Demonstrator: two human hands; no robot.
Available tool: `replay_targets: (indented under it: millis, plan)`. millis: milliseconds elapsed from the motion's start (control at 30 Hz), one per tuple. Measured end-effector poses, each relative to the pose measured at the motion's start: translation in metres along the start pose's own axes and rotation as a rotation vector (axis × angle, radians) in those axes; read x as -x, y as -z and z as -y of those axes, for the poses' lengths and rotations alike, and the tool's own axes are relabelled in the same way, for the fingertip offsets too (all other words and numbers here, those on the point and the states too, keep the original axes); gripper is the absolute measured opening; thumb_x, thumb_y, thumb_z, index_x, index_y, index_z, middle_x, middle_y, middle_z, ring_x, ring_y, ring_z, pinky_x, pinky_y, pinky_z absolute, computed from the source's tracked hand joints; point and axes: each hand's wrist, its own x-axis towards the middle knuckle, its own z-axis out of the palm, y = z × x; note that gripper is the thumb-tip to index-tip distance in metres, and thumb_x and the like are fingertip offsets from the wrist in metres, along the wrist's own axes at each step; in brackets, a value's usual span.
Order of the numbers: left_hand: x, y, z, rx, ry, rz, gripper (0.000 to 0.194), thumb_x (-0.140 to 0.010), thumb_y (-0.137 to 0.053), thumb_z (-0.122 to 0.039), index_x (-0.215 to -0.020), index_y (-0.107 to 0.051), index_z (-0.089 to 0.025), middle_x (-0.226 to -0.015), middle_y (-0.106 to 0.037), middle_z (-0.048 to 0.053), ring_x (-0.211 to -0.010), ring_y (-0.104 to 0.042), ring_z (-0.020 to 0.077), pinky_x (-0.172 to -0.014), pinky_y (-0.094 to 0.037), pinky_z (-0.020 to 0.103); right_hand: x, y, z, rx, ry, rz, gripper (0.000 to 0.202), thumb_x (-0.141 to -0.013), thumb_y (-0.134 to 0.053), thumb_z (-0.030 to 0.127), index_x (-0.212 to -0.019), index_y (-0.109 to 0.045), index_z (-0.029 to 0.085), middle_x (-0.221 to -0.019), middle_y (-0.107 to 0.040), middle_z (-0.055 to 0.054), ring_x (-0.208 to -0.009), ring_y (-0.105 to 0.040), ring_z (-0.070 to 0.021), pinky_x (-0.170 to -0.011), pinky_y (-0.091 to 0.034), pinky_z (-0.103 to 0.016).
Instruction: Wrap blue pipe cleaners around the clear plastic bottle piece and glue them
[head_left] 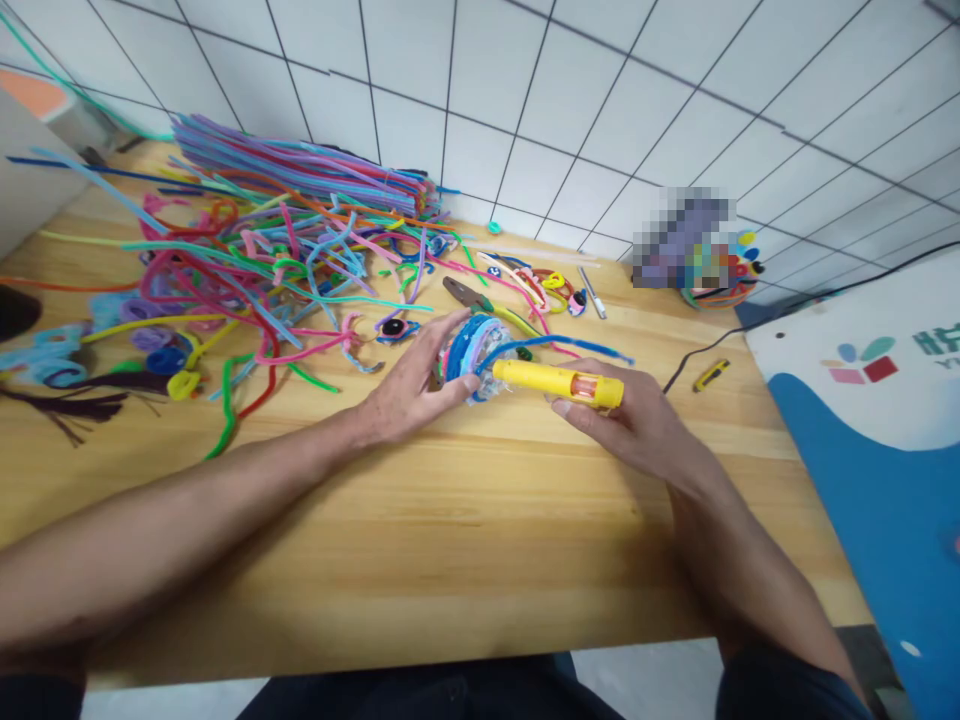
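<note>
Through the camera I see the right hand [645, 420] gripping a yellow glue gun [544, 380], barrel crosswise, nozzle leftward, and the left hand [412, 385] curled around a blue-banded round piece [471, 348].

Clock face centred on the wrapped piece [472, 350], whose windings look fuzzy and matt. At 3 o'clock: yellow tool [538, 380], smooth plastic with a slight sheen, to my eye. 12: pliers [466, 294], dark metal head. 10: stem bundle [300, 172], soft, matt pile. 1: tiled wall [592, 110], smooth, lightly glossy. 6: tabletop [480, 530], pale grained wood, satin finish.
</note>
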Motion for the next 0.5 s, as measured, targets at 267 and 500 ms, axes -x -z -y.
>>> replay_targets:
  millis: [267,500]
  plan:
    - [-0.0025,-0.0009,-0.0026,-0.025,-0.027,-0.003,0.093,-0.097,-0.070,-0.072,-0.169,-0.035,-0.023,-0.170,-0.049,0.019,-0.158,-0.050,0.0382,-0.134,-0.041,0.058,0.0035,0.0011,0.0000,0.019,-0.026,0.006,0.009,-0.103,-0.066,0.038,-0.104,-0.072,0.031,-0.093,-0.079,-0.002,-0.072,-0.068,-0.0208,-0.065,-0.055,-0.036]
    - [-0.0027,-0.0027,-0.0021,-0.039,-0.070,-0.015,0.091,-0.099,-0.072,-0.063,-0.168,-0.034,-0.018,-0.168,-0.050,0.023,-0.158,-0.051,0.0377,-0.134,-0.043,0.057,0.0059,0.0018,-0.0038,0.036,-0.021,0.006,0.014,-0.104,-0.067,0.042,-0.110,-0.075,0.032,-0.102,-0.083,-0.004,-0.083,-0.076,-0.0254,-0.070,-0.060,-0.040]
